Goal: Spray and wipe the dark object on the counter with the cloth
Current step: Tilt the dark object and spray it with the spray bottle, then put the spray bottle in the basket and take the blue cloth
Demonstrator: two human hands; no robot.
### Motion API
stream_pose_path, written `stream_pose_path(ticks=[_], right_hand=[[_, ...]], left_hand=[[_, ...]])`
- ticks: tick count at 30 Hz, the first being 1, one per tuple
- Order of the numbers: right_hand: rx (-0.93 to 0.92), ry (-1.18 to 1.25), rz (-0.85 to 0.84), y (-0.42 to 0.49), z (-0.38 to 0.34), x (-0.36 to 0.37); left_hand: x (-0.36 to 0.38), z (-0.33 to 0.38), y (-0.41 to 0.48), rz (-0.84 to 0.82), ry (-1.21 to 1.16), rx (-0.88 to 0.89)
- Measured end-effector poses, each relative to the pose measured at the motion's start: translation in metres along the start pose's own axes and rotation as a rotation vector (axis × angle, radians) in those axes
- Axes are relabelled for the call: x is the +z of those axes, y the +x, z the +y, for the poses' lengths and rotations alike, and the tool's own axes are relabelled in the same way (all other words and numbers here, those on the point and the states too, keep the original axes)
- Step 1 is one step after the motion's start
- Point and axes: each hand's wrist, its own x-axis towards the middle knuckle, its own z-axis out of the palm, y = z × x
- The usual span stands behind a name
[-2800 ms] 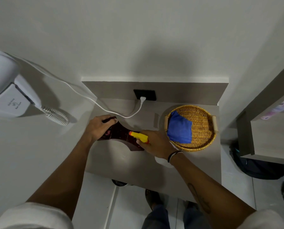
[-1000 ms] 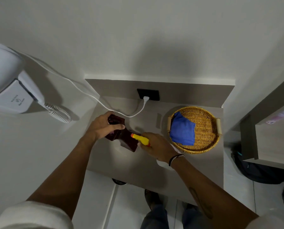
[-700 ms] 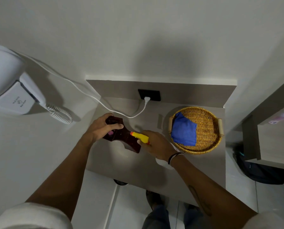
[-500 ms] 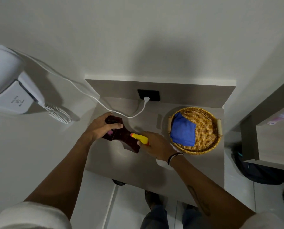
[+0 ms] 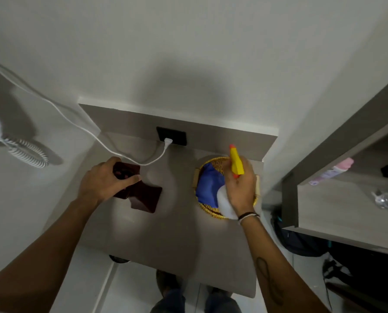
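Observation:
A dark reddish-brown object lies on the grey counter at the left. My left hand grips its far end. My right hand holds a spray bottle with a yellow head and a white body, over the wicker basket at the right. The bottle's nozzle points away toward the back wall. A blue cloth lies in the basket, partly hidden under my right hand and the bottle.
A white cable runs from a black wall socket past the dark object to a coiled cord on the left wall. A shelf unit with small items stands at the right. My feet show below the counter edge.
My right hand has carried the spray bottle from beside the dark object rightward over the basket. My left hand stays on the dark object, which has turned a little.

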Motion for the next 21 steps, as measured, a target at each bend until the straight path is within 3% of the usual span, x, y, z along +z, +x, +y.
stream_pose_path(ticks=[12,21], right_hand=[[0.061,-0.094,0.066,0.008,0.059,0.004],[0.252,-0.082,0.178,-0.018,0.068,0.003]], left_hand=[[-0.003,0.026,-0.008,-0.028,0.073,0.014],[-0.006,0.034,-0.017,-0.003,0.072,0.044]])
